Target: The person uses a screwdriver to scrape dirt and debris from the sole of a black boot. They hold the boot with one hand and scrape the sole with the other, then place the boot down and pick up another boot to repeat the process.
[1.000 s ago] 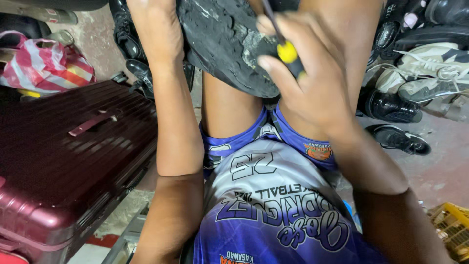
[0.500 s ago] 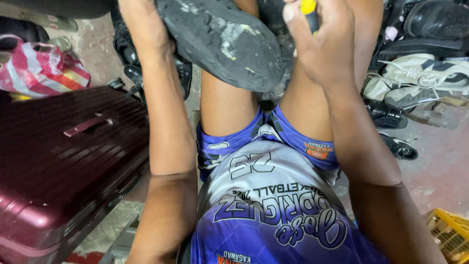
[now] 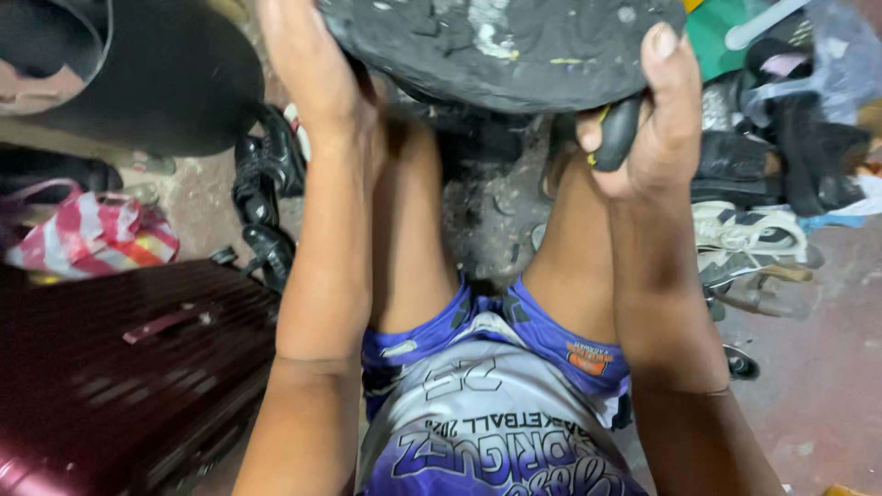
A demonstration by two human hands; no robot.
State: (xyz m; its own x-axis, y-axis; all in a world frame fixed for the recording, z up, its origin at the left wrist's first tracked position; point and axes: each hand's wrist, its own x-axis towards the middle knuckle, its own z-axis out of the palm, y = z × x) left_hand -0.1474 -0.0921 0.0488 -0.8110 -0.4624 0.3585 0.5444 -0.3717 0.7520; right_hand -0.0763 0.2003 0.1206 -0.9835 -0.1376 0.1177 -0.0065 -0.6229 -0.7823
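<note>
Shoe sole held up between both hands, above the knees, over a cluttered floor.

The shoe sole (image 3: 505, 46) sits at the top, the left hand (image 3: 308, 64) on its left edge and the right hand (image 3: 657, 119) on its right, a tool handle (image 3: 617, 133) tucked in that palm under the sole. On the floor (image 3: 827, 367), a suitcase (image 3: 119, 367) lies left, a striped bag (image 3: 92, 234) behind it, a pair of shoes (image 3: 262, 197) between bag and left forearm. A pile of shoes (image 3: 763, 184) lies right.
</note>
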